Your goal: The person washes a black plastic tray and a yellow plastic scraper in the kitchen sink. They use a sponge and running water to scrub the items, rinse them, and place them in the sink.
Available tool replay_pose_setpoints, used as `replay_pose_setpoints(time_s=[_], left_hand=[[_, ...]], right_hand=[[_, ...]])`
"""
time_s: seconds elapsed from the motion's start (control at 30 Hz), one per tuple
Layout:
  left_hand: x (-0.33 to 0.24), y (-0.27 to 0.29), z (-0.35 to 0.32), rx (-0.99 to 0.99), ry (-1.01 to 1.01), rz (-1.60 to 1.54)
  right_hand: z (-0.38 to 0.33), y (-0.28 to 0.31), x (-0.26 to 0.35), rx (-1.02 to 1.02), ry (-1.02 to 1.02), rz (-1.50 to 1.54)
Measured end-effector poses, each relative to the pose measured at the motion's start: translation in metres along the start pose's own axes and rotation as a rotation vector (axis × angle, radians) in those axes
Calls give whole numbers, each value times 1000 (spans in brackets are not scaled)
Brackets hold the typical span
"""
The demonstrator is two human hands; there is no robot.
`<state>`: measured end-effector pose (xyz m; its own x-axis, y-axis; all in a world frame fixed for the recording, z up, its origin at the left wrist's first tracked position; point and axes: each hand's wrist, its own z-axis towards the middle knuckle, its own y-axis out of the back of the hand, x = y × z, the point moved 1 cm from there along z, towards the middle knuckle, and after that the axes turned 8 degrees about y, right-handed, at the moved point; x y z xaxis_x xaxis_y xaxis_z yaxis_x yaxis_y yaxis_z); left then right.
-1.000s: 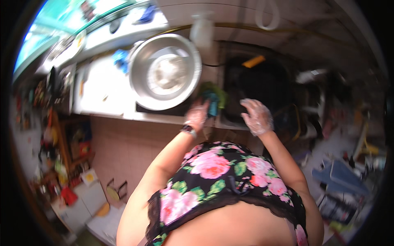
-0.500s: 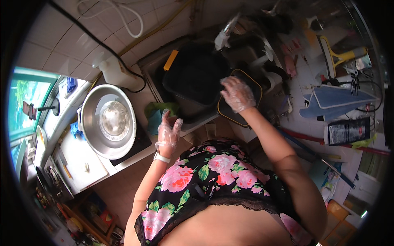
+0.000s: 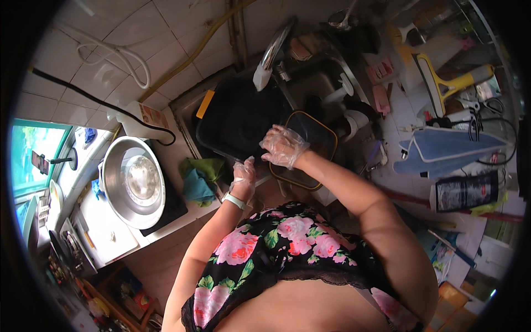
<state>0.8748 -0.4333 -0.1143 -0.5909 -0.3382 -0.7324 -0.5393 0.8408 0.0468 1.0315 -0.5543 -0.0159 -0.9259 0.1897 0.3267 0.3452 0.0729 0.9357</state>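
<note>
now – left hand (image 3: 243, 174) grip loose on sink edge, right hand (image 3: 283, 145) fingers spread over black tray (image 3: 235, 119)

A large black tray (image 3: 238, 119) lies tilted in the steel sink (image 3: 318, 77), its long side running away from the right hand (image 3: 283, 145), which rests in a clear plastic glove on the tray's near corner. Just under and beyond that hand sits a dark rounded-square lid or dish with a pale yellow rim (image 3: 318, 146) (whether the fingers touch it cannot be told). The left hand (image 3: 243, 176), also gloved, is at the counter edge below the tray's near rim, close to it. Just to the left of that hand lies a crumpled green and blue cloth (image 3: 200, 180) on the counter.
</note>
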Motion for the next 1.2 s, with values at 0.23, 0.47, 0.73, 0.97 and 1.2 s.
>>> replay_pose_setpoints(time_s=[0.23, 0.47, 0.73, 0.97, 1.2], left_hand=[[-53, 15, -23, -146, 23, -71], [-44, 77, -12, -578, -272, 885], [-61, 65, -24, -694, -294, 771], [-44, 59, -28, -708, -275, 673], [-46, 54, -20, -676, -243, 661]], right_hand=[[-11, 32, -72, -95, 125, -38], [-10, 108, -168, -626, -237, -217], [47, 124, -316, -271, -690, -254], [21, 125, -285, -748, -494, 9], [-10, 113, -289, -1308, -612, 1409]])
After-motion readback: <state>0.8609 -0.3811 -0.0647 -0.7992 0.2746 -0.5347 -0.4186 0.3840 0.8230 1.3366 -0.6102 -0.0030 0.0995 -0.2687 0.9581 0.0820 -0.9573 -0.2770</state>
